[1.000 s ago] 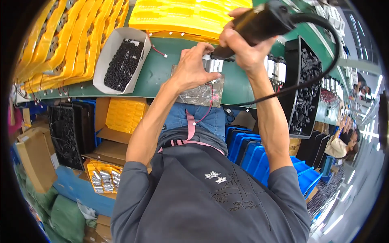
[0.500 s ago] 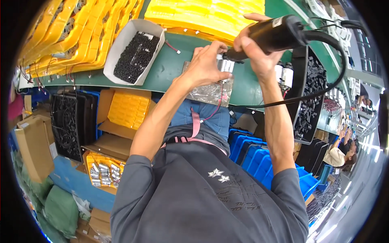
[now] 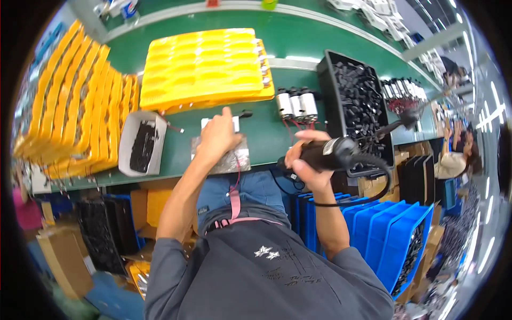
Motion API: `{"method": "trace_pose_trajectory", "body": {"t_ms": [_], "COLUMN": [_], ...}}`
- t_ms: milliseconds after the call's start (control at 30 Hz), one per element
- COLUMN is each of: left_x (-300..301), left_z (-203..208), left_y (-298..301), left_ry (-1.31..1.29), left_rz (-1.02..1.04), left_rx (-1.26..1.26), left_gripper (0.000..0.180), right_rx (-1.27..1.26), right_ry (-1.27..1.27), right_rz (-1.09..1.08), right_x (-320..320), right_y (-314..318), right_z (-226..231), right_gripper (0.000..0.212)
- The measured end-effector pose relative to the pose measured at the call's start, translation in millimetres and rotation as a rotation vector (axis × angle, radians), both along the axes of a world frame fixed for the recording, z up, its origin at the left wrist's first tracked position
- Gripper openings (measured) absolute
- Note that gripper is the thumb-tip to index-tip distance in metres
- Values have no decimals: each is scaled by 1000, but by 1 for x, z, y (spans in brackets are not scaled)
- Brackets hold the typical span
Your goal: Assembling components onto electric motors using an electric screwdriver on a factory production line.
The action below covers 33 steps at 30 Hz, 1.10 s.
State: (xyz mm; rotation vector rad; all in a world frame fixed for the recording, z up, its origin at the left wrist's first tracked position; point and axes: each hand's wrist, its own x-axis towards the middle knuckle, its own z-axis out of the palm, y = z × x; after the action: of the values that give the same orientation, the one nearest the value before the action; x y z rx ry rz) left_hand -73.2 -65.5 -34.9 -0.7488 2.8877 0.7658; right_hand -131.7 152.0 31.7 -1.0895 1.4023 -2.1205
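Observation:
My left hand (image 3: 217, 134) is closed over a small silver motor (image 3: 236, 124), mostly hidden under the fingers. A black piece (image 3: 245, 113) shows at the motor's far end, and a thin red wire (image 3: 238, 178) hangs down toward my lap. Beneath lies a crinkled clear plastic bag (image 3: 242, 154) on the green table. My right hand (image 3: 309, 162) grips a thick black electric screwdriver (image 3: 322, 154) near the table's front edge, apart from the motor. Its cable curves down and back past my forearm. Beyond it stand several silver motors (image 3: 296, 105) with black tops and red wires.
A white box (image 3: 124, 144) of small black parts sits left, beside stacked yellow trays (image 3: 69, 106). More yellow trays (image 3: 200, 69) lie behind my left hand. To the right is a black bin (image 3: 326, 80) of black parts. Blue crates (image 3: 368, 229) stand below the table's edge.
My right hand has drawn the screwdriver away from the motor, toward me and down. My left hand stays at the motor. The view has shifted, showing more of the table's far side.

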Motion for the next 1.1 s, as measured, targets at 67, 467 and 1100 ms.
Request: {"method": "trace_pose_trajectory", "body": {"t_ms": [67, 467, 1100], "left_x": [0, -70, -155], "left_z": [8, 58, 25], "left_y": [-6, 32, 53], "left_ry": [2, 319, 222], "left_rz": [-34, 131, -154], "left_rx": [-62, 977, -76], "left_gripper": [74, 60, 86], "right_rx": [81, 23, 112], "right_ry": [35, 221, 244], "right_rz": [37, 94, 221], "right_x": [4, 29, 13], "right_y": [12, 1, -6], "right_z": [-2, 21, 34], "right_gripper": [52, 37, 55]}}
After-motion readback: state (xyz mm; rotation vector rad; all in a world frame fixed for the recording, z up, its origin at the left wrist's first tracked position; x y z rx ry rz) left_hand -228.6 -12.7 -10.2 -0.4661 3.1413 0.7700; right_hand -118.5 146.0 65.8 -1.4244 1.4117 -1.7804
